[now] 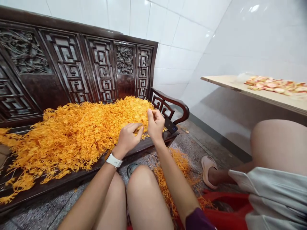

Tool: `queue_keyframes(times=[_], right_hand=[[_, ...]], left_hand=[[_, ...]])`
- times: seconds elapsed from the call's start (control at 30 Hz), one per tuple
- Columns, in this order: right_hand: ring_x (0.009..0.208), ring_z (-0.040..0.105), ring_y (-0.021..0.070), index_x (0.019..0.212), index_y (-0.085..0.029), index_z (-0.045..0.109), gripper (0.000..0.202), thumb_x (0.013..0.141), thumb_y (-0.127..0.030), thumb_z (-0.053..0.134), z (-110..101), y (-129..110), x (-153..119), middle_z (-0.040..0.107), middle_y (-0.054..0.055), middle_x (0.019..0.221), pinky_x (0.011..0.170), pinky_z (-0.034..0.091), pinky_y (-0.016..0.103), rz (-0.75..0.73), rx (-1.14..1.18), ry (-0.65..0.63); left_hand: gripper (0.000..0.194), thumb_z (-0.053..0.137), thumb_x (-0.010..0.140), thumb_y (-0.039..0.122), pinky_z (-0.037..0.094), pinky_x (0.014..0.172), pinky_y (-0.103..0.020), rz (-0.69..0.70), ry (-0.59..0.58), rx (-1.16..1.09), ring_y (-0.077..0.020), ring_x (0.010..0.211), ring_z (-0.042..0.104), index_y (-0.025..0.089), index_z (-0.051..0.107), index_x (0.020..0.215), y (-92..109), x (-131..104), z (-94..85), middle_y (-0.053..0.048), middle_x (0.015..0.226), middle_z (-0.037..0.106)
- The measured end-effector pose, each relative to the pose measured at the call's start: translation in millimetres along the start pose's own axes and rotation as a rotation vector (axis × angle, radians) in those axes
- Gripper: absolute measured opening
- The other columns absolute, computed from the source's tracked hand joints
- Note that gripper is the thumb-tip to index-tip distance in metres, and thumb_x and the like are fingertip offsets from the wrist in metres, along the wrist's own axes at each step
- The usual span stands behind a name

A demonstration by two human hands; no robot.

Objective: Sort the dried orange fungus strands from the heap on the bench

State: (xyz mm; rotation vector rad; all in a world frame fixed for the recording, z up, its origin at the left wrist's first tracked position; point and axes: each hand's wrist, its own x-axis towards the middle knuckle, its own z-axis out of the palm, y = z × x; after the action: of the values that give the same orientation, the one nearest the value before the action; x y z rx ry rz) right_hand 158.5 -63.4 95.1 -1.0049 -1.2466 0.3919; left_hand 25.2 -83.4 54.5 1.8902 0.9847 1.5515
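Observation:
A long heap of orange, stringy pieces (79, 134) covers the seat of a dark carved wooden bench (127, 83). Over the heap's right end, near the seat's front edge, are both my hands, close together. My left hand (129, 137), with a white watch on the wrist, has its thumb and fingertips brought near each other; something small and orange may be between them. My right hand (155, 124) is raised just beside it, fingers curled toward the thumb, and what it holds, if anything, is too small to make out.
A dark phone (170, 125) lies at the seat's right end by the armrest (182, 110). More orange strands (179, 163) are on the floor. At right, a person's bare knee and pink shoe (209, 171) show below a board (223, 80) bearing reddish-yellow pieces (273, 85).

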Motion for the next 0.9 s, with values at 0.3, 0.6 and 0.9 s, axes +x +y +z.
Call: queue_keyframes(times=[0.3, 0.6, 0.9], right_hand=[[0.071, 0.045, 0.0157, 0.084, -0.024, 0.046, 0.039, 0.106, -0.056, 0.044, -16, 22, -21, 0.047, -0.002, 0.077, 0.069, 0.036, 0.031, -0.008, -0.066, -0.085], [0.061, 0.035, 0.0154, 0.076, -0.025, 0.038, 0.037, 0.109, -0.040, 0.044, -26, 17, -52, 0.040, -0.003, 0.066, 0.064, 0.025, 0.035, -0.124, -0.313, -0.106], [0.054, 0.038, 0.0147, 0.074, -0.025, 0.036, 0.036, 0.110, -0.030, 0.043, -62, -34, -121, 0.040, -0.003, 0.061, 0.058, 0.027, 0.035, -0.112, -0.195, -0.354]], left_hand=[[0.028, 0.070, 0.091, 0.037, 0.039, 0.056, -0.023, -0.411, 0.015, -0.560, -0.0109, 0.057, 0.048, 0.017, 0.063, 0.073, 12, 4, 28.7, 0.002, 0.062, 0.053], [0.023, 0.067, 0.085, 0.012, 0.028, 0.052, -0.022, -0.539, 0.249, -0.522, -0.0079, 0.053, 0.039, 0.015, 0.063, 0.062, 4, 10, 19.1, 0.002, 0.057, 0.049], [0.017, 0.062, 0.087, 0.013, 0.019, 0.045, -0.020, -0.726, 0.509, -0.513, -0.0065, 0.047, 0.030, 0.017, 0.061, 0.071, -37, 27, -0.7, 0.005, 0.060, 0.045]])
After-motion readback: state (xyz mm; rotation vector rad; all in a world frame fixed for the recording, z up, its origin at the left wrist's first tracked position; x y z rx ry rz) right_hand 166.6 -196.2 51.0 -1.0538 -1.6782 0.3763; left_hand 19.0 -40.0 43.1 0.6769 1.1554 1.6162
